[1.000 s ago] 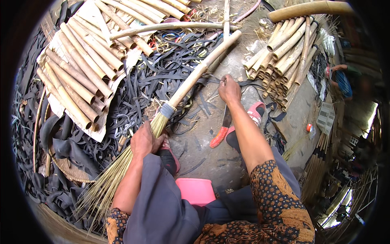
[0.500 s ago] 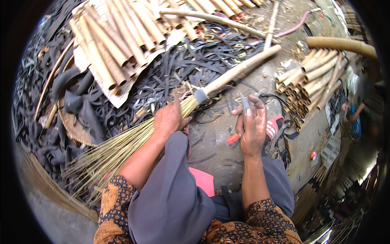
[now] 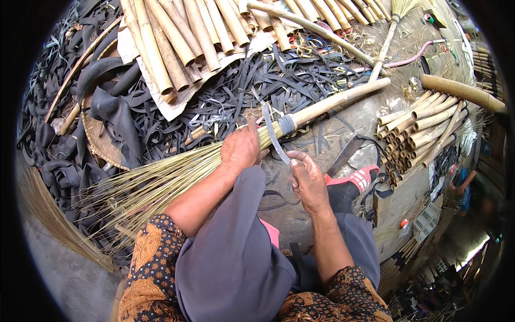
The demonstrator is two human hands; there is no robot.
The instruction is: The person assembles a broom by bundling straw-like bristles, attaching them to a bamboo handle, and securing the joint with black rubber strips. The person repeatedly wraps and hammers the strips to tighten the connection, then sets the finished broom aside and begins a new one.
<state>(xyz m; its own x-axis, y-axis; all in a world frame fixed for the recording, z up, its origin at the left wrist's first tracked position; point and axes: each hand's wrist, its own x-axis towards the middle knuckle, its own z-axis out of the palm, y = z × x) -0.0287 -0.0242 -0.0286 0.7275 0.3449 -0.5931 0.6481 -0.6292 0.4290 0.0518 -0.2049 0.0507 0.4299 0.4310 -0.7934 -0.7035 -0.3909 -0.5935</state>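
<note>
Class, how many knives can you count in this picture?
1 knife: just right of the right hand, beside the pink sandal. Others may be hidden under the dark strips.

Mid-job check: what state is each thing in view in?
Left hand: closed on the broom
Right hand: pinching the grey strip
Grey strip: curved
Broom: bristles fanned out
Grey band: wound around broom
Knife: blade bare, unheld
Dark strips: loose, tangled
Right-side bamboo tubes: stacked

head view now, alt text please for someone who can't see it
A person's left hand grips a broom by its bristles near the grey band, while the right hand holds a curved grey strip. Black strips and bamboo tubes lie beyond; a knife lies near a pink sandal.
</note>
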